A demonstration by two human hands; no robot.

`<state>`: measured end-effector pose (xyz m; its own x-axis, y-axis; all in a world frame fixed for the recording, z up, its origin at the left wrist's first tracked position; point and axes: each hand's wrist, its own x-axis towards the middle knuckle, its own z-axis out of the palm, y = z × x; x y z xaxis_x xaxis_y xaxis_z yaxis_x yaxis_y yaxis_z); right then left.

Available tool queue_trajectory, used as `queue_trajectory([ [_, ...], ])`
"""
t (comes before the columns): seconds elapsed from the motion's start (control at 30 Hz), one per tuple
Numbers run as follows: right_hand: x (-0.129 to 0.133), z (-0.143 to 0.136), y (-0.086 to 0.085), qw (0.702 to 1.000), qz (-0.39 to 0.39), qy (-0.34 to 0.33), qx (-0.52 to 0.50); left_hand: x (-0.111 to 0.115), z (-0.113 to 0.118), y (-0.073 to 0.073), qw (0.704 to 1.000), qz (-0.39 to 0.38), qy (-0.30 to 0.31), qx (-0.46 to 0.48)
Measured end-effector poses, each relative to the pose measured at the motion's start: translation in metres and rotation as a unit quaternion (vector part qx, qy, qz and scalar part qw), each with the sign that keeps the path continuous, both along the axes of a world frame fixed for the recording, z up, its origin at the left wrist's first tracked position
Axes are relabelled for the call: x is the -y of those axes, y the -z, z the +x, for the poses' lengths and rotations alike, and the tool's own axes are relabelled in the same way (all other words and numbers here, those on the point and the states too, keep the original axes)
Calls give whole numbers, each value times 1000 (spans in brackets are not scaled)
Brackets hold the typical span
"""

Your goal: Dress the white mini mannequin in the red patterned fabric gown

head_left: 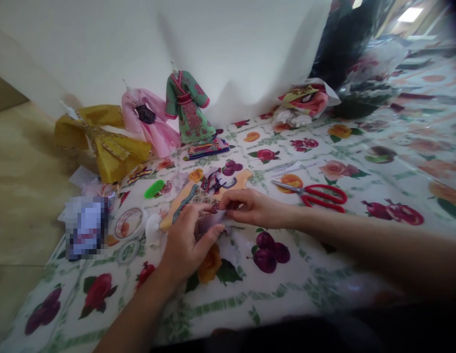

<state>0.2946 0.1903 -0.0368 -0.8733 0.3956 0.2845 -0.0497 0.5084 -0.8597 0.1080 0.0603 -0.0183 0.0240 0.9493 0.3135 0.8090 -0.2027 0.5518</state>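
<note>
A peach-coloured cut-out shaped like a garment lies flat on the flowered tablecloth, with patterned fabric pieces in red, blue and cream on top of it. My left hand rests at the lower edge of the patterned fabric, thumb and fingers apart, fingertips on the fabric. Close to its fingertips, my right hand pinches at the fabric's right edge; what lies between its fingers is too small to make out. Red-handled scissors lie to the right, blades pointing left.
Small yellow, pink and green dresses stand against the white wall. Tape rolls, a green oval item and a blurred-out object lie left. Bagged fabric sits at the back right.
</note>
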Motion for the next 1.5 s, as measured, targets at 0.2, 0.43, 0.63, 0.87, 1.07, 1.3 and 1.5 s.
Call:
queue_trajectory([
  [0.2,-1,6,-7,998,-42,-28,21,-4,0,1,1000,-25,-4,-16],
  [0.43,-3,12,-16,995,-59,-62,50,-1,1,1,993,79,-6,-85],
  [0.63,-2,11,-15,996,-19,-64,54,3,2,3,971,179,13,-161],
  [0.87,4,6,-8,998,8,-28,52,3,2,8,964,176,46,-195],
  [1.07,1,7,-7,999,41,-10,4,2,1,8,964,139,21,-228],
  [1.3,-3,11,-16,1000,-5,23,-2,1,-2,8,957,138,-15,-256],
  [1.5,0,11,-9,997,58,-12,52,2,-1,6,962,161,-55,-213],
])
